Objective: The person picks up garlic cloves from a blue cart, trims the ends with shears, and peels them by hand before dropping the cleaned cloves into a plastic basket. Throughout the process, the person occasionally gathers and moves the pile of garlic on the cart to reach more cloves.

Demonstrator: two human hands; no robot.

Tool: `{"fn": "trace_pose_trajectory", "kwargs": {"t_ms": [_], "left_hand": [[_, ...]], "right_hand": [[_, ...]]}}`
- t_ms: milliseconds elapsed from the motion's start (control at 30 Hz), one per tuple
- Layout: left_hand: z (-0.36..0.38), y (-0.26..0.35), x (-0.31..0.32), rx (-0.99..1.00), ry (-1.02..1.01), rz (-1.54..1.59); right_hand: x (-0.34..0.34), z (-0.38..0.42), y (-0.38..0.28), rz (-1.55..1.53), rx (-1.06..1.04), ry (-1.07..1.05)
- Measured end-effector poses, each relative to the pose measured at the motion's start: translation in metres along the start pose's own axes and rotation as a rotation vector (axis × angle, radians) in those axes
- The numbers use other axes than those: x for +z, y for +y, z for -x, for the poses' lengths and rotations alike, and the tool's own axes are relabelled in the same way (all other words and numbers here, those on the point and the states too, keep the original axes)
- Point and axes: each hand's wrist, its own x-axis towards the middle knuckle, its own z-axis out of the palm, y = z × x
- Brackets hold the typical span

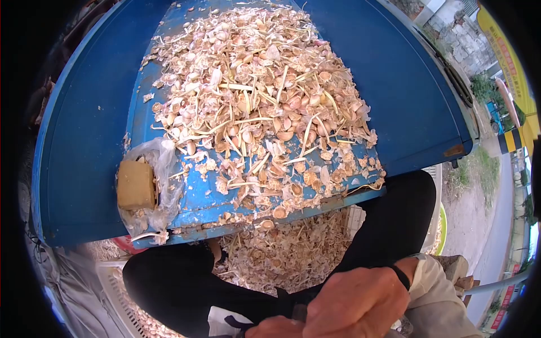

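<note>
Low in the head view, my right hand (360,301) is over my lap with its back toward me. Its fingers curl downward, and whatever they hold is hidden. Against it, at the bottom edge, only a small part of my left hand (276,327) shows, its fingers out of sight. Near both hands are a dark band (239,323) and a piece of white cloth (221,320). Beyond my knees, a heap of garlic cloves (253,84), mixed with skins and dry stems, is spread over a blue metal bed (205,191).
A tan block (135,185) rests on a clear plastic bag (166,155) at the bed's front left corner. Garlic skins (282,248) pile up below the front edge between my legs. A white crate (115,293) with cloves stands at left, a green-rimmed basin (441,231) at right.
</note>
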Motion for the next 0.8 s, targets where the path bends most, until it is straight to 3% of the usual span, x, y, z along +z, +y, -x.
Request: {"fn": "trace_pose_trajectory", "kwargs": {"t_ms": [33, 67, 100, 133, 200, 267, 333, 600, 667, 700, 733, 767, 800], "left_hand": [[0.004, -0.041, -0.016, 0.582, -0.169, -0.306], [0.027, -0.036, -0.006, 0.168, -0.005, -0.404], [0.004, -0.035, -0.013, -0.015, -0.111, -0.371], [-0.002, -0.032, -0.008, -0.179, 0.021, -0.300], [0.001, -0.042, -0.012, -0.266, 0.048, -0.376], [0.006, -0.057, -0.011, -0.255, 0.075, -0.370], [0.008, -0.061, -0.006, -0.419, 0.284, -0.210], [0.021, -0.078, -0.015, -0.319, 0.149, -0.350], [0.021, -0.055, -0.013, -0.334, 0.100, -0.261], [0.016, -0.041, -0.009, -0.188, 0.059, -0.258], [0.007, -0.024, -0.012, -0.058, -0.104, -0.229], [0.000, -0.002, -0.009, -0.060, -0.202, -0.092], [0.004, 0.010, 0.015, 0.133, 0.092, -0.158]], "right_hand": [[0.002, -0.004, 0.006, 0.174, 0.060, 0.137], [-0.004, -0.006, 0.013, 0.250, 0.170, 0.150], [-0.010, -0.005, 0.022, 0.325, 0.286, 0.167], [-0.009, -0.002, 0.032, 0.319, 0.283, 0.156], [-0.002, 0.001, 0.053, 0.291, 0.360, 0.411], [0.001, 0.002, 0.067, 0.263, 0.395, 0.484], [0.004, -0.001, 0.070, 0.258, 0.462, 0.579], [-0.002, 0.000, 0.076, 0.500, 0.427, 0.555], [0.006, -0.005, 0.058, 0.281, 0.435, 0.500], [0.006, -0.006, 0.055, 0.289, 0.429, 0.500], [0.005, -0.006, 0.053, -0.023, 0.468, 0.466], [0.005, -0.007, 0.052, -0.335, 0.501, 0.424], [0.004, -0.006, 0.056, -0.389, 0.513, 0.417]]}}
